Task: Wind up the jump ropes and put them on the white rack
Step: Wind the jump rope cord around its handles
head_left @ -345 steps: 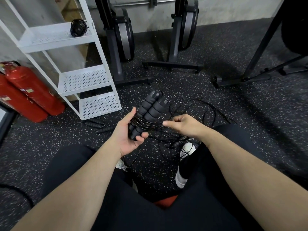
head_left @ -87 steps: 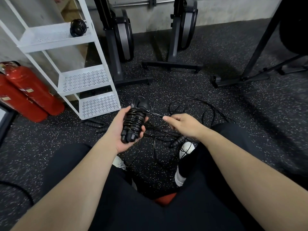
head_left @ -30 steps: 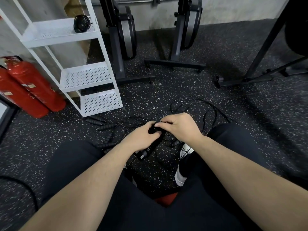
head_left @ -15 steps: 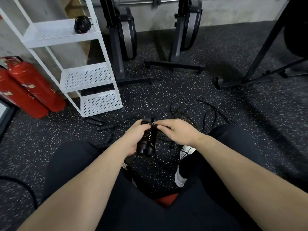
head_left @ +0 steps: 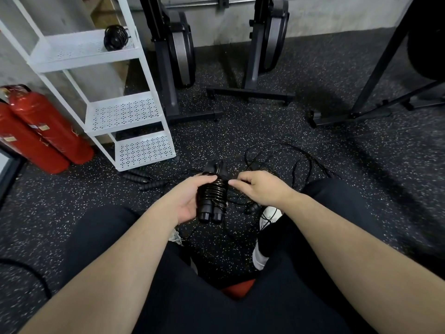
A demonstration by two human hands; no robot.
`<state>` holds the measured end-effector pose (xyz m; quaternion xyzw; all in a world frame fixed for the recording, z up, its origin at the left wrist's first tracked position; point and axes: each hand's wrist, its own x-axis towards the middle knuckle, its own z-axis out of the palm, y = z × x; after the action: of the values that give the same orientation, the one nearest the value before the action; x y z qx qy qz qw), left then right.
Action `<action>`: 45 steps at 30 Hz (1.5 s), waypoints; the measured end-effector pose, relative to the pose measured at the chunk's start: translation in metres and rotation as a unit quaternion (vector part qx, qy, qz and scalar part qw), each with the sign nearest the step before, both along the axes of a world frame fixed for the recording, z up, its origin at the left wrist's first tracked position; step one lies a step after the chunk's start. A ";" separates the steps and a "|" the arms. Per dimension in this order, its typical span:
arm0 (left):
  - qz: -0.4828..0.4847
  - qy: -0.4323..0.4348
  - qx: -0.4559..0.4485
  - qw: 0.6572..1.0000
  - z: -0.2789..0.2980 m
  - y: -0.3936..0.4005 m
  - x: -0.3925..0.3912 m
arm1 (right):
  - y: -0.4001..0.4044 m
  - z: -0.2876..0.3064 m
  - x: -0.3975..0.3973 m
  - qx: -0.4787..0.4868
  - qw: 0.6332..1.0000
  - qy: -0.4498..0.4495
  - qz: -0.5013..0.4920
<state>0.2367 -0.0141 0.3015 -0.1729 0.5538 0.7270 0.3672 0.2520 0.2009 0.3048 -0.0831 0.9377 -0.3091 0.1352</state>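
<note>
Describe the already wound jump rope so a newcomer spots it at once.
Find the white rack at the left, beside the red fire extinguishers. On its top shelf, near the right-hand post, sits the wound jump rope, a compact black bundle. It is the only thing on the rack; the other bundle is held by the left hand, and loose ropes lie on the floor.

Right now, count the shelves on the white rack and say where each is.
3. The top shelf holds a wound jump rope; the middle shelf sits below it; the bottom shelf is nearest the floor. Any higher shelf is out of frame.
</note>
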 end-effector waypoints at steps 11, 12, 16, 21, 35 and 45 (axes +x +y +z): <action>-0.054 0.004 0.018 0.998 0.008 0.001 0.006 | 0.001 0.001 -0.002 0.010 0.993 0.067 0.099; -0.054 0.010 0.006 0.998 0.009 0.002 0.007 | 0.001 0.001 -0.001 0.007 0.992 0.073 0.099; -0.010 0.048 -0.013 0.999 0.010 0.009 0.008 | 0.002 -0.001 0.002 0.021 0.992 0.101 0.065; 0.093 0.133 -0.053 0.985 0.002 0.014 0.007 | 0.000 -0.002 0.002 -0.015 0.993 0.117 0.007; 0.159 0.310 -0.177 0.921 0.012 0.017 0.014 | -0.008 -0.005 0.003 -0.210 0.916 -0.258 -0.223; 0.106 0.311 -0.163 0.930 0.007 0.027 0.018 | -0.016 -0.005 -0.007 -0.515 0.738 -0.251 -0.357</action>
<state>0.2542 0.0125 0.3085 -0.0528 0.7295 0.6789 0.0645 0.2448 0.1848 0.2996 0.2811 0.5283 -0.7803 0.1820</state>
